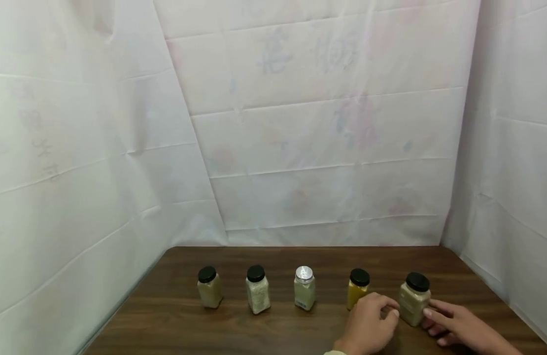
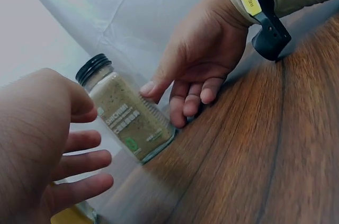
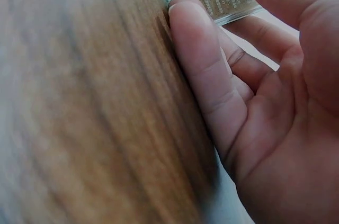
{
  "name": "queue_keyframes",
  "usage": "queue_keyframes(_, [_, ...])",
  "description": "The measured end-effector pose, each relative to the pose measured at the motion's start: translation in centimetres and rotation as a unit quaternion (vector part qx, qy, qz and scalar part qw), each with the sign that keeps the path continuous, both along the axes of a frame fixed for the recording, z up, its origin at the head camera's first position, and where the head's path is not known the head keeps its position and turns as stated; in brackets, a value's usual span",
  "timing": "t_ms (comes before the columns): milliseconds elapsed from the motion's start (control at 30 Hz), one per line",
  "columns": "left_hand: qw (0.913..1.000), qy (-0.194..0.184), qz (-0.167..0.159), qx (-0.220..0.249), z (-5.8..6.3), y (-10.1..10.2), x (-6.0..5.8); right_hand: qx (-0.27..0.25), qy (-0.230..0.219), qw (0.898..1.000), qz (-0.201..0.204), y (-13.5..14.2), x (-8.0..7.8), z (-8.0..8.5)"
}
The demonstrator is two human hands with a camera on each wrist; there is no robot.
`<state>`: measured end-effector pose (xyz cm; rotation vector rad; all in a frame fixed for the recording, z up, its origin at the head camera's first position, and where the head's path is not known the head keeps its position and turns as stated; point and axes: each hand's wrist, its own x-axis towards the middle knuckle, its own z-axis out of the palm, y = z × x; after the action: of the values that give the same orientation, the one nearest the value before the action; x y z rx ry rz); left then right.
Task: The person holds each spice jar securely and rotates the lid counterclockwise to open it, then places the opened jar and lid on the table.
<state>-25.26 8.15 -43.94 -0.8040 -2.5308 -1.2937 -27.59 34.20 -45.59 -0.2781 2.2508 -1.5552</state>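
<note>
A square glass spice jar (image 1: 413, 301) with a black lid and tan, speckled contents stands upright on the table at the right end of a row. My right hand (image 1: 455, 323) is at its right side, thumb tip against the jar's edge and the other fingers loosely bent low beside it. To the jar's left is my left hand (image 1: 370, 323), fingers parted and curving loosely, with nothing held. In the left wrist view, pale lettering shows on the jar (image 2: 130, 115) between both hands. Behind the left hand, a yellow-filled jar (image 1: 358, 288) with a black lid is partly hidden.
Along the same row stand a silver-lidded jar (image 1: 304, 289), a black-lidded jar with pale contents (image 1: 257, 291) and another black-lidded jar (image 1: 210, 288) at the far left. The dark wooden table (image 1: 176, 325) is enclosed by white cloth (image 1: 326, 148) at the back and sides.
</note>
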Motion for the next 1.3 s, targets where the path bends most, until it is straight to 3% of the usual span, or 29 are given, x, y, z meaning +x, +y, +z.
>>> queue_keyframes(300, [0.9970, -0.049, 0.005, 0.059, 0.4, 1.2, -0.2, 0.001, -0.004, 1.000, -0.011, -0.3, 0.0, -0.2])
queue_keyframes(533, [0.9973, -0.028, 0.021, 0.065, 0.1, 2.2, -0.9, -0.009, -0.003, 1.000, -0.013, -0.6, -0.1, -0.6])
queue_keyframes(733, [0.9982, -0.017, 0.007, 0.057, 0.2, 3.2, -1.7, -0.020, -0.008, 1.000, -0.013, -0.5, 0.0, -0.9])
queue_keyframes(1133, [0.9895, -0.055, -0.020, 0.132, 0.8, 3.9, -2.6, -0.019, -0.011, 0.999, -0.034, -0.4, 0.0, -0.6])
queue_keyframes(1300, [0.9882, -0.065, -0.020, 0.137, 1.1, 4.3, -2.9, -0.019, 0.006, 0.999, -0.040, -0.5, 0.2, -0.5])
